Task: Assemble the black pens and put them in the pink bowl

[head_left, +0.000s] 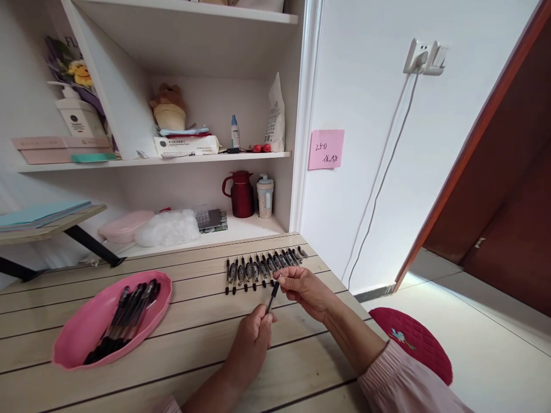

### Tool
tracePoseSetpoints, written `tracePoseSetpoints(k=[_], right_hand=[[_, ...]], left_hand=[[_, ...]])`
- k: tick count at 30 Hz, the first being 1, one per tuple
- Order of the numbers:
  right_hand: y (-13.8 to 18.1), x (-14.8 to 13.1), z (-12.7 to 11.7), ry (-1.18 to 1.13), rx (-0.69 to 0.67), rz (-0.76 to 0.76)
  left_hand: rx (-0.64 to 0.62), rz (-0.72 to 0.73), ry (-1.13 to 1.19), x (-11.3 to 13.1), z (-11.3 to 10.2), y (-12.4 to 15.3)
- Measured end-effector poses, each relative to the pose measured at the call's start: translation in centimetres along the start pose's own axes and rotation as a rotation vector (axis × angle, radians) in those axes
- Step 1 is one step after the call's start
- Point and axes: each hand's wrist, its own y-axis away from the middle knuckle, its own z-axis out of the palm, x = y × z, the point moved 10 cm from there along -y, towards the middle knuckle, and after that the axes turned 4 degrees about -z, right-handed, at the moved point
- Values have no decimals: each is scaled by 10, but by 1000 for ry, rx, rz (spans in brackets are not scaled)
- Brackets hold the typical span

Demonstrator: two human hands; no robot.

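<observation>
Between my two hands, above the wooden table, is a pen (274, 290) with a black grip, tilted up to the right. My left hand (253, 338) is closed round its lower barrel. At the upper tip end, my right hand (305, 288) pinches with thumb and fingertips; what lies between them is too small to make out. Just beyond my hands, a row of black pens (245, 273) lies side by side on the table, with dark caps or clips among them. To the left, a pink scalloped tray (69, 338) holds several more black pens (129, 315).
Shelving at the back holds a red jug (241, 195), a patterned cup (265, 197) and a bundle of clear plastic (167, 228). A small raised stand (55, 225) occupies the left. A pink note (326, 149) is on the wall. A red stool (413, 338) stands beyond the table's right edge.
</observation>
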Motion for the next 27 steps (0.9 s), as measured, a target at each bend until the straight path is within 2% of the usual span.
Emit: tracePoseSetpoints(k=[5, 10, 15, 20, 24, 27], right_hand=[[1, 5, -3, 22, 49, 21], [4, 1, 10, -29, -39, 18], [3, 4, 0, -33, 74, -4], [4, 11, 11, -98, -30, 46], [4, 9, 1, -59, 72, 12], [4, 11, 10, -114, -12, 31]], left_hand=[[0, 34, -56, 1, 0, 0], [-7, 31, -76, 0, 1, 0], [-11, 35, -85, 2, 1, 0], [-8, 23, -73, 1, 1, -1], [-6, 12, -75, 0, 1, -1], [1, 4, -62, 0, 0, -1]])
